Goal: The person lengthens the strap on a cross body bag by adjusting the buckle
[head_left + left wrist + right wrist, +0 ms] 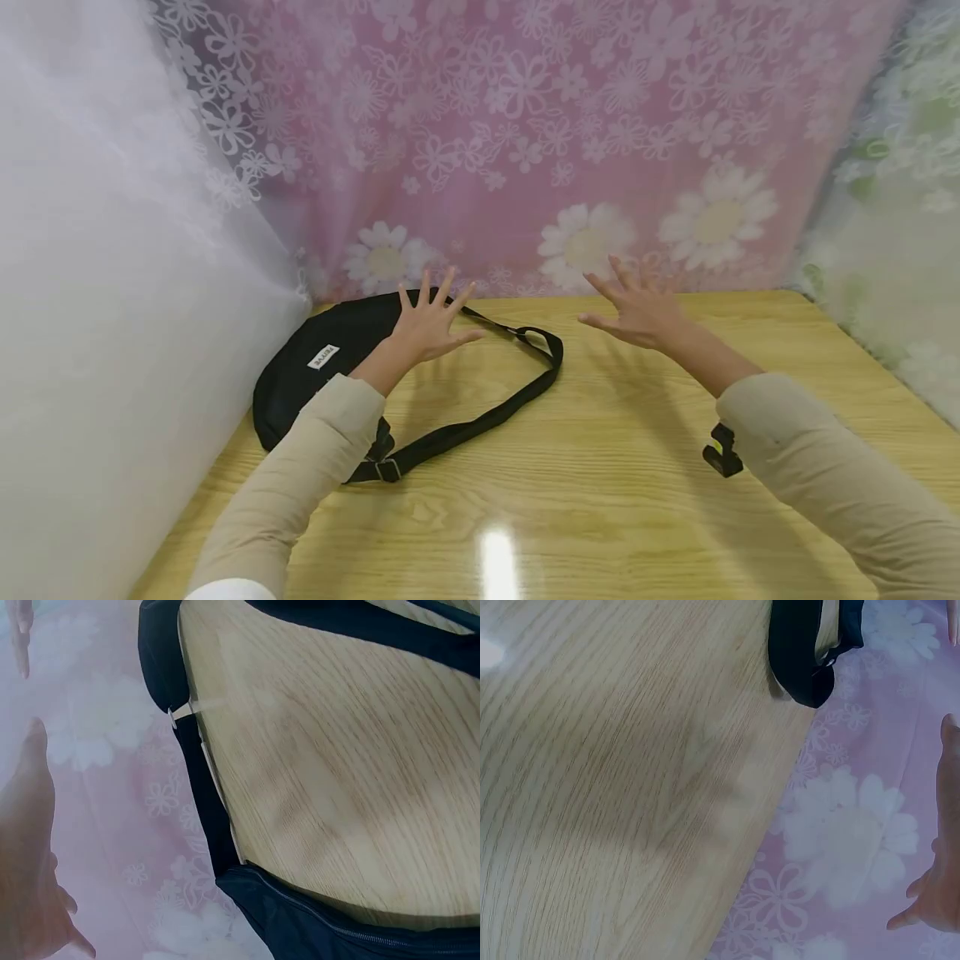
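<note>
A black crescent-shaped shoulder bag (352, 333) with a white label (323, 357) lies at the left of the table, partly hidden by the left forearm. Its black strap (480, 425) loops out to the right across the wood. My left hand (429, 323) is held up over the bag's right end, fingers straight and spread, holding nothing. To the right of the strap, my right hand (637, 312) is raised too, its fingers spread and nothing in them. In the left wrist view the bag's zipper (360, 936) shows along its edge.
The wooden table (600, 483) ends at a pink flowered curtain (487, 167) at the back. A white sheet (135, 292) hangs on the left, and a pale flowered curtain (900, 250) on the right. A small black device (723, 452) shows at the right sleeve.
</note>
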A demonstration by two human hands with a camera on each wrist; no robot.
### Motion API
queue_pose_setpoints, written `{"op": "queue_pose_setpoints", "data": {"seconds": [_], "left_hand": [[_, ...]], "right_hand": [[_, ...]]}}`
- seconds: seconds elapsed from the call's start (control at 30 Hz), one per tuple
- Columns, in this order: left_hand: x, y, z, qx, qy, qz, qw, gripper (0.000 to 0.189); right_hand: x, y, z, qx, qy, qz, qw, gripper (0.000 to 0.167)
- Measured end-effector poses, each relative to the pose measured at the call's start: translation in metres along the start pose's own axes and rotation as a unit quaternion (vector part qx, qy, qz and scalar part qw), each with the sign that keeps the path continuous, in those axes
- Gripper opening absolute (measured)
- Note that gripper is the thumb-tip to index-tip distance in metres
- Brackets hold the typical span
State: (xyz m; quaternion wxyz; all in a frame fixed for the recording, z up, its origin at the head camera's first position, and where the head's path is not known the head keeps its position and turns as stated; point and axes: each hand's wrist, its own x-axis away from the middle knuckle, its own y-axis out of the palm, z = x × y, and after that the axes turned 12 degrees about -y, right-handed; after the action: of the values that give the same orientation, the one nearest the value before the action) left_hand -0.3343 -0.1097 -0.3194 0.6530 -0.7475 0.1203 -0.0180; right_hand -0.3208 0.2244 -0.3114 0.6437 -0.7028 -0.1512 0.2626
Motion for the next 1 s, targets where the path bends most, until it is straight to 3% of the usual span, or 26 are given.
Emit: {"op": "queue_pose_setpoints", "data": {"seconds": [0.17, 0.3, 0.47, 0.63, 0.73, 0.8, 1.0], "left_hand": [[0.015, 0.001, -0.014, 0.010, -0.006, -0.002, 0.9999, 0.083], [0.037, 0.008, -0.030, 0.016, -0.005, 0.009, 0.9998, 0.084], [0.079, 0.027, -0.050, 0.034, -0.005, 0.023, 0.9991, 0.085], [0.133, 0.058, -0.068, 0.068, -0.013, 0.013, 0.9975, 0.080], [0.159, 0.070, -0.073, 0.093, -0.018, -0.009, 0.9955, 0.077], [0.168, 0.075, -0.075, 0.112, -0.027, -0.030, 0.9929, 0.075], [0.172, 0.085, -0.084, 0.183, -0.059, -0.075, 0.9785, 0.069]], "right_hand": [[-0.007, 0.006, -0.013, -0.004, -0.038, 0.009, 0.9992, 0.075], [-0.018, 0.017, -0.032, 0.023, -0.068, 0.021, 0.9972, 0.074], [-0.033, 0.041, -0.069, 0.042, -0.120, 0.021, 0.9917, 0.075], [-0.044, 0.071, -0.099, 0.029, -0.161, -0.004, 0.9865, 0.071], [-0.047, 0.085, -0.100, 0.023, -0.152, -0.021, 0.9879, 0.069], [-0.049, 0.093, -0.093, 0.019, -0.134, -0.033, 0.9903, 0.067], [-0.057, 0.101, -0.069, -0.022, -0.053, -0.096, 0.9937, 0.068]]}}
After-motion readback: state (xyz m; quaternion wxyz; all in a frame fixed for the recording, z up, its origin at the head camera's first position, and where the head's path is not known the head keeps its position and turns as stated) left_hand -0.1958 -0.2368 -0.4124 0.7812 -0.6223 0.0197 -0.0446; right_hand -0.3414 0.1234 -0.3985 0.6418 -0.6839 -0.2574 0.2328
